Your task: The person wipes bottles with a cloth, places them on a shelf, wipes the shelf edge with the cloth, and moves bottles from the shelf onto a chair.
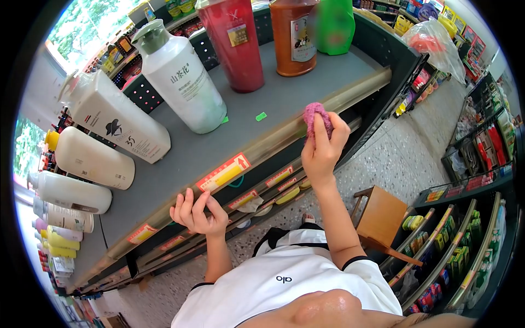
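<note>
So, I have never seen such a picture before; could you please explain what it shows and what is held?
There is no machine, only a person in a white shirt, working bare-handed. The single picture comes from a camera worn on the head, looking forward and down. On the flat grey shelf stand, among others, a white pump bottle, a tall red bottle and an amber labelled bottle. The right hand holds a crumpled pink cloth; the empty left hand is by a red-and-yellow label.
</note>
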A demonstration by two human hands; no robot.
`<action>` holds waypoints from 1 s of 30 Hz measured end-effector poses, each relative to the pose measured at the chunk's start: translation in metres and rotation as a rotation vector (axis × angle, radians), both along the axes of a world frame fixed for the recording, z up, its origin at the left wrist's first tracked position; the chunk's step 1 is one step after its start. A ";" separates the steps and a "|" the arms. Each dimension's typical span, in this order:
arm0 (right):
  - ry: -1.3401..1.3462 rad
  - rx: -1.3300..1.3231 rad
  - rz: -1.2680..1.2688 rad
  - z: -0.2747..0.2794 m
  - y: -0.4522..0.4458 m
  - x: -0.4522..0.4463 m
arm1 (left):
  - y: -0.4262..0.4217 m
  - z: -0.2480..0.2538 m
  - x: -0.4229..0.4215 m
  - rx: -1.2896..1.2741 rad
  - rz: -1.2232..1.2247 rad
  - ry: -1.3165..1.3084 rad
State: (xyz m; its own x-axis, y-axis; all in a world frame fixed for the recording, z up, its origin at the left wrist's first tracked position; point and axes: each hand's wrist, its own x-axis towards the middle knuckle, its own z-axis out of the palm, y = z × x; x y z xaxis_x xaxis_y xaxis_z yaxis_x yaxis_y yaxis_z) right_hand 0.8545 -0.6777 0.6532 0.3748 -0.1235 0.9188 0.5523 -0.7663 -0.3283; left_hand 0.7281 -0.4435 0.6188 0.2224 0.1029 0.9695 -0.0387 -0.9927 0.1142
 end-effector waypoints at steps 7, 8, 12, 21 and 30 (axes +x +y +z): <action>0.105 0.105 0.002 0.005 0.010 -0.013 | -0.002 0.004 -0.006 -0.016 -0.032 0.045; 0.115 0.112 0.024 0.006 0.014 -0.017 | -0.002 0.005 -0.006 -0.017 -0.037 0.049; 0.139 0.109 0.097 0.006 0.027 -0.034 | -0.003 0.005 -0.006 -0.010 -0.028 0.059; 0.098 0.042 0.340 0.000 0.065 -0.072 | -0.002 0.007 -0.010 -0.019 -0.039 0.102; -0.021 -0.022 0.299 -0.013 0.057 -0.052 | -0.001 0.004 -0.010 -0.014 -0.003 0.109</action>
